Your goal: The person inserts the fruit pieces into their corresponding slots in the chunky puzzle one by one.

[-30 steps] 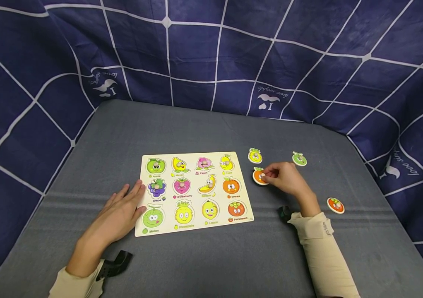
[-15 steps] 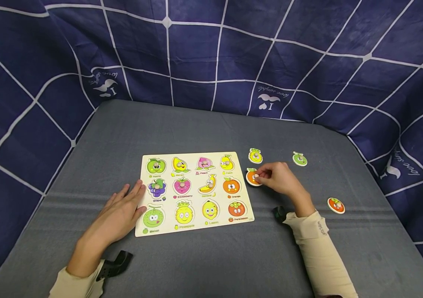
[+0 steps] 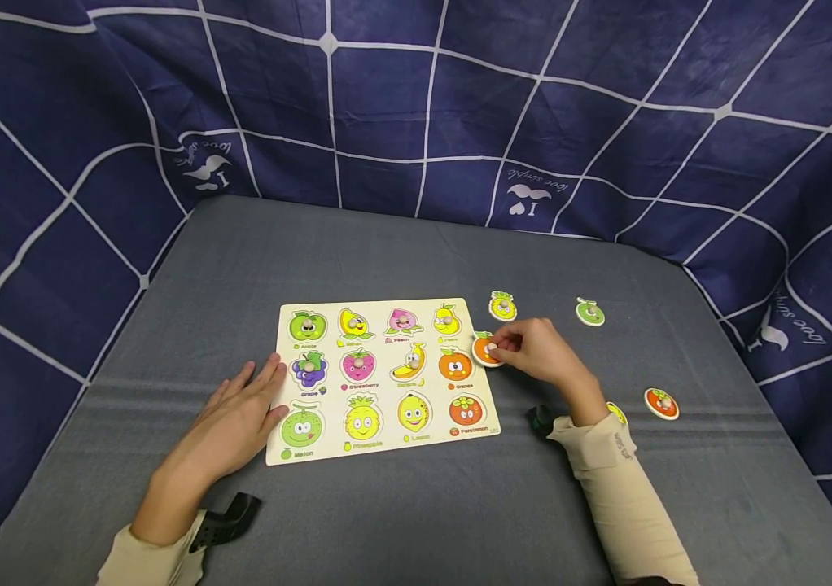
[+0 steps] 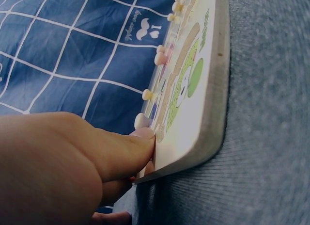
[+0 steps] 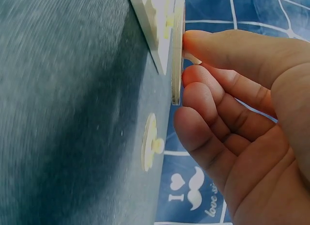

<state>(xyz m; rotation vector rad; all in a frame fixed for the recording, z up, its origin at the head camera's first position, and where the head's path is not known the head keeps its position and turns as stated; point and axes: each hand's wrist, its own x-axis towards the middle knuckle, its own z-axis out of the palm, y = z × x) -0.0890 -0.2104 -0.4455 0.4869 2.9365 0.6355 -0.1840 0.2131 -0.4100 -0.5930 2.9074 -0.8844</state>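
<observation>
Orange piece (image 3: 483,352) pinched by its knob (image 5: 193,58) at the right hand's (image 3: 539,354) fingertips, presumably leaving its underside free; puzzle board (image 3: 333,419) just left of that hand. Board's edge touched by the left hand (image 3: 236,423), probably for steadying, fingers outstretched. Right forearm slanted inward, spare fingers curled.

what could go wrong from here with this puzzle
The orange piece, pinched by its knob in the right hand, might slip or twist and miss the matching orange recess. The left hand touches only the left edge of the board, so pressing near the right side might shift it. The right sleeve partly hides a yellow piece and could brush it aside.
</observation>
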